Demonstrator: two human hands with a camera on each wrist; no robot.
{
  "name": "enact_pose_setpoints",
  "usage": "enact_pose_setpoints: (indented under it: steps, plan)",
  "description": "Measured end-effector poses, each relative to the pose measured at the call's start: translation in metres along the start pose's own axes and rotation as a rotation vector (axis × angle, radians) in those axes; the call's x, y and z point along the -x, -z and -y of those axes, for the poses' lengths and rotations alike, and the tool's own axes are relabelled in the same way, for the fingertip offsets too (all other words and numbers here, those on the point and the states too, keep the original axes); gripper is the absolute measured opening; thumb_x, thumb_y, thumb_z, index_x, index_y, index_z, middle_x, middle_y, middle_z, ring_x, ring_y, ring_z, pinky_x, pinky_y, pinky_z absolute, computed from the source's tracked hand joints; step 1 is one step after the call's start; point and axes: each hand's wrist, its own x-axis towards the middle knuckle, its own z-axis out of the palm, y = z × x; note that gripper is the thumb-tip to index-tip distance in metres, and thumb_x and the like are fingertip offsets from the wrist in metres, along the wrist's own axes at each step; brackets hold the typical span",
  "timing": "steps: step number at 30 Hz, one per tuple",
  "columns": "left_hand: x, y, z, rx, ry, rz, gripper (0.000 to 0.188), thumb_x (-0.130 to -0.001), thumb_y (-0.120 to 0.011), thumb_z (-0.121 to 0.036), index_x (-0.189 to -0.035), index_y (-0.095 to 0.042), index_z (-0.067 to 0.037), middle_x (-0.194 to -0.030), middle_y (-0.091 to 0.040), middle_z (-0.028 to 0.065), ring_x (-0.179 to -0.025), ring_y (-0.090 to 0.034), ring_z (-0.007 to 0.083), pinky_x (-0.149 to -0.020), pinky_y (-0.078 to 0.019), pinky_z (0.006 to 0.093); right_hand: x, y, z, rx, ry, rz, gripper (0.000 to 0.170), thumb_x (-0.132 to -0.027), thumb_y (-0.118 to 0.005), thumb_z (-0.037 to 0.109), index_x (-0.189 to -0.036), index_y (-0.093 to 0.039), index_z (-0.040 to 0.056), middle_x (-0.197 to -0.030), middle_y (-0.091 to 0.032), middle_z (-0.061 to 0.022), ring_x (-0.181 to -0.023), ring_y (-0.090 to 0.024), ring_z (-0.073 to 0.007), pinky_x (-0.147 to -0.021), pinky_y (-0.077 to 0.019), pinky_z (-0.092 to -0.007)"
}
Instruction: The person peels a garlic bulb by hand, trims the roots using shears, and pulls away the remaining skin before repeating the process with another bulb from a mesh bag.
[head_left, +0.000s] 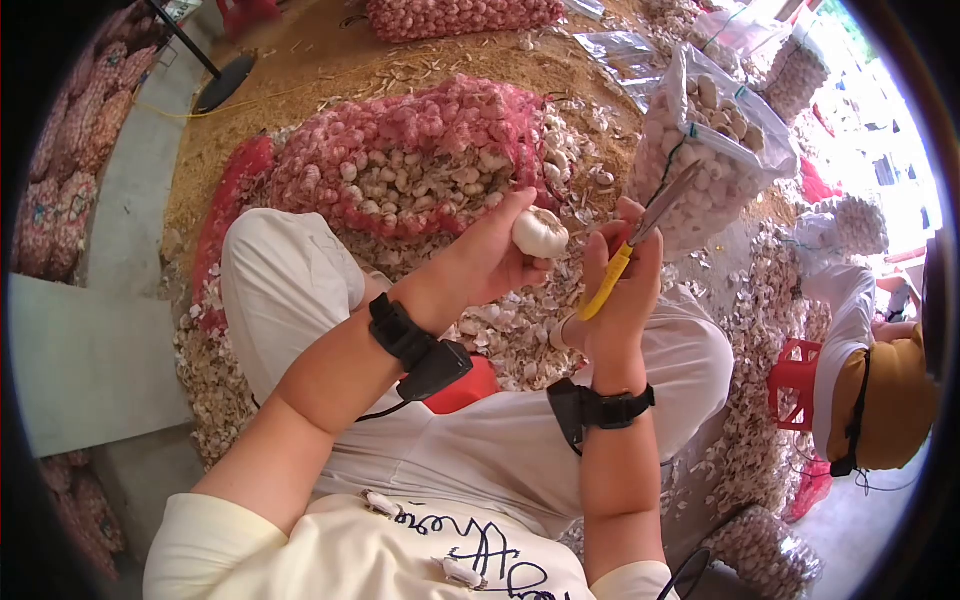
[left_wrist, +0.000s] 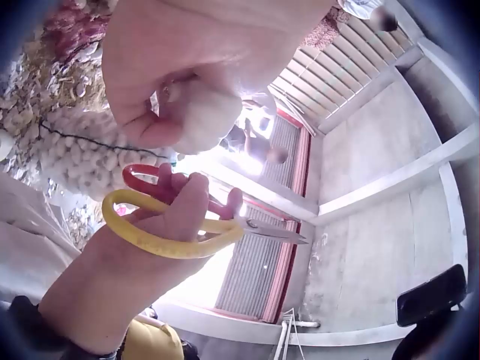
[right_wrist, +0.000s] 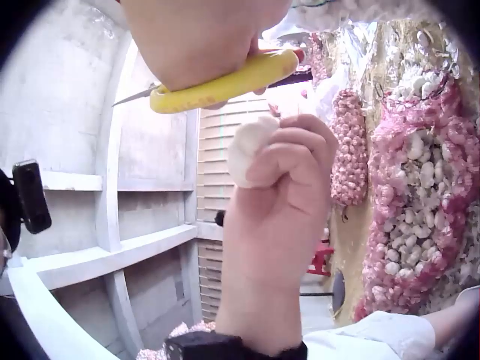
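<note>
- Pale trousers (head_left: 450,445) cover the seated person's bent legs across the lower middle of the head view.
- A red mesh sack (head_left: 420,115) fills the upper middle, its side gaping over a heap of white garlic bulbs.
- A clear plastic bag (head_left: 725,190), packed with garlic, stands in the upper right.
- The left hand (head_left: 495,258), near the centre, has its fingers curled round a single bulb, thumb alongside it.
- The right hand (head_left: 630,300), right of centre, grips scissors, fingers through the handles.
- The scissors (head_left: 622,262), yellow and red at the handles, point their blades towards the upper right, in front of the clear bag.
- The garlic bulb (head_left: 541,235) sits in the left hand at the centre, apart from the blades.
</note>
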Motion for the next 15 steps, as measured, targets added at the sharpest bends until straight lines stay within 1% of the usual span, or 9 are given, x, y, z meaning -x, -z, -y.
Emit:
enact_pose_setpoints:
  steps: [2,4,6,8,10,11,13,14,15]
  plan:
    - [0.003,-0.004,0.0,0.017,-0.01,-0.047,0.045,-0.097,-0.038,-0.05,-0.104,-0.058,-0.01,-0.09,-0.065,0.0029,-0.071,-0.059,0.0139,-0.059,-0.0475,0.0268,0.001,0.001,-0.002,-0.048,-0.04,0.033,0.042,-0.085,-0.062,-0.006,-0.124,-0.052,0.0057,-0.095,-0.058,-0.0025,-0.086,-0.055,-0.0088,-0.075,-0.0453,-0.0225]
    - [0.005,-0.009,-0.001,0.034,-0.018,-0.095,0.044,-0.098,-0.036,-0.048,-0.105,-0.057,-0.01,-0.091,-0.064,0.0026,-0.07,-0.058,0.0135,-0.057,-0.0463,0.0259,0.006,-0.001,-0.004,0.169,0.191,0.128,0.055,-0.073,-0.075,0.002,-0.124,-0.056,0.0066,-0.097,-0.059,-0.0086,-0.089,-0.059,-0.0209,-0.078,-0.0483,-0.0309]
    - [0.004,-0.011,0.0,0.139,-0.086,-0.009,0.046,-0.1,-0.031,-0.05,-0.1,-0.055,-0.011,-0.083,-0.062,0.0056,-0.061,-0.054,0.0147,-0.052,-0.0452,0.0297,0.006,-0.002,0.003,0.257,0.243,0.166,0.059,-0.07,-0.076,0.002,-0.125,-0.056,0.0093,-0.101,-0.059,-0.0099,-0.093,-0.058,-0.0246,-0.079,-0.0481,-0.0329]
    - [0.003,-0.005,0.002,0.103,-0.077,0.047,0.048,-0.1,-0.027,-0.049,-0.106,-0.055,-0.011,-0.089,-0.061,0.0036,-0.065,-0.053,0.0126,-0.055,-0.0446,0.0272,0.005,-0.005,0.007,0.335,0.33,0.18,0.065,-0.065,-0.074,-0.002,-0.125,-0.058,0.0156,-0.104,-0.057,-0.0114,-0.097,-0.057,-0.0303,-0.081,-0.0478,-0.0371]
    - [0.003,0.001,0.002,0.089,-0.041,0.192,0.05,-0.101,-0.023,-0.048,-0.112,-0.055,-0.011,-0.095,-0.06,0.001,-0.07,-0.052,0.0102,-0.06,-0.0443,0.0257,0.003,-0.004,0.006,0.363,0.306,0.196,0.064,-0.065,-0.073,-0.003,-0.124,-0.059,0.0152,-0.104,-0.057,-0.0112,-0.096,-0.057,-0.0302,-0.081,-0.0478,-0.0376]
    - [0.002,0.002,0.006,0.096,-0.043,0.183,0.05,-0.101,-0.023,-0.048,-0.112,-0.055,-0.011,-0.095,-0.06,0.001,-0.07,-0.052,0.0102,-0.06,-0.0443,0.0257,0.003,-0.004,0.005,0.394,0.292,0.2,0.063,-0.065,-0.072,-0.004,-0.124,-0.059,0.0147,-0.103,-0.057,-0.011,-0.096,-0.058,-0.0302,-0.082,-0.0477,-0.0381]
    - [0.005,-0.008,0.005,0.048,-0.018,-0.04,0.048,-0.102,-0.023,-0.046,-0.112,-0.055,-0.012,-0.094,-0.06,0.0007,-0.07,-0.053,0.0108,-0.064,-0.0458,0.0274,0.003,-0.005,0.007,0.337,0.266,0.227,0.062,-0.066,-0.071,-0.007,-0.123,-0.059,0.0136,-0.104,-0.058,-0.011,-0.096,-0.058,-0.0293,-0.082,-0.0479,-0.0384]
    - [0.007,0.001,0.005,0.047,-0.028,0.108,0.05,-0.101,-0.024,-0.049,-0.111,-0.055,-0.011,-0.095,-0.061,0.0014,-0.071,-0.055,0.0119,-0.067,-0.0477,0.0296,0.002,-0.004,0.008,0.307,0.303,0.229,0.059,-0.067,-0.071,-0.005,-0.122,-0.06,0.0122,-0.104,-0.059,-0.0108,-0.095,-0.059,-0.0286,-0.081,-0.0484,-0.0379]
    - [0.01,-0.003,0.003,0.053,-0.028,0.105,0.05,-0.101,-0.024,-0.049,-0.111,-0.055,-0.011,-0.095,-0.061,0.0014,-0.071,-0.055,0.0119,-0.067,-0.0477,0.0296,0.002,-0.003,0.008,0.277,0.342,0.231,0.057,-0.068,-0.072,-0.004,-0.122,-0.06,0.0108,-0.104,-0.06,-0.0107,-0.094,-0.06,-0.0278,-0.08,-0.0488,-0.0375]
